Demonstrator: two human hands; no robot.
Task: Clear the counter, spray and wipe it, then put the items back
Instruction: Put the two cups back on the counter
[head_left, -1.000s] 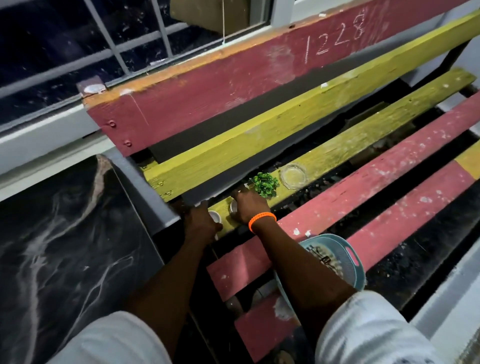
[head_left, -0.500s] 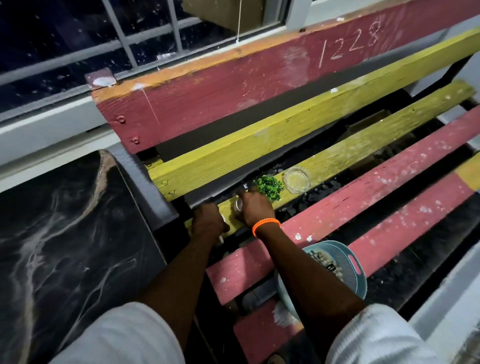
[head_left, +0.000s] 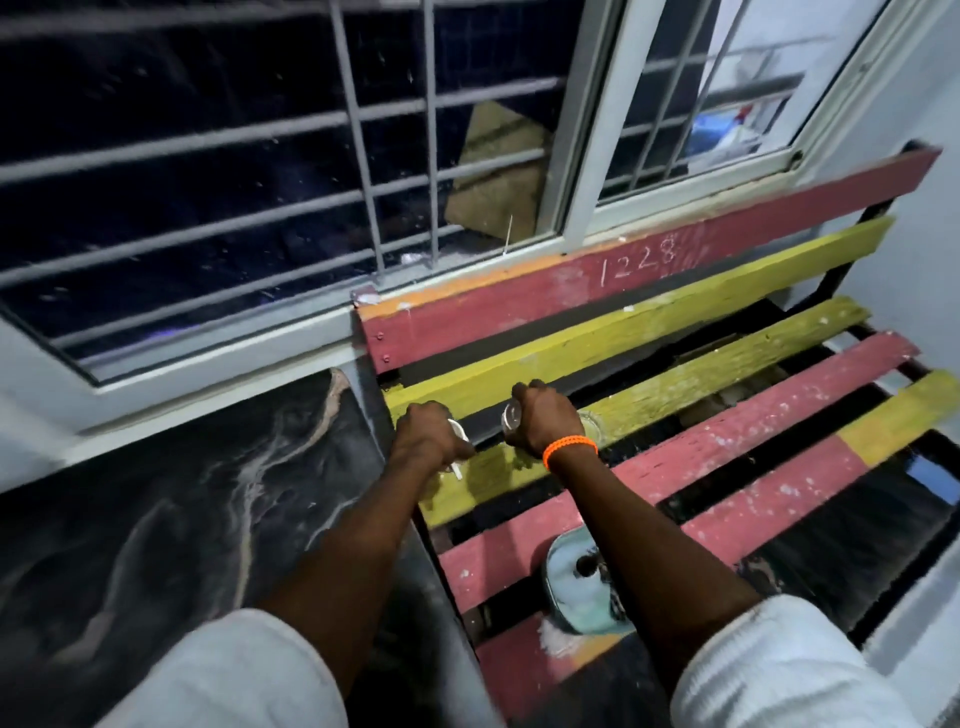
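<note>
My left grip closes on a small white-rimmed cup, my right grip on what looks like a little glass jar, both just above the yellow bench slat. Light, slick, breakable; I hold their sides. A glass dish sits just right of my right grip.

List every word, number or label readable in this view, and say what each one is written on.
"1228": scratched in white on the top red plank of the bench backrest, just under the window frame.

Nothing else is readable: the small objects held in the left hand and right hand show no legible markings, and neither does the blue basket.
</note>
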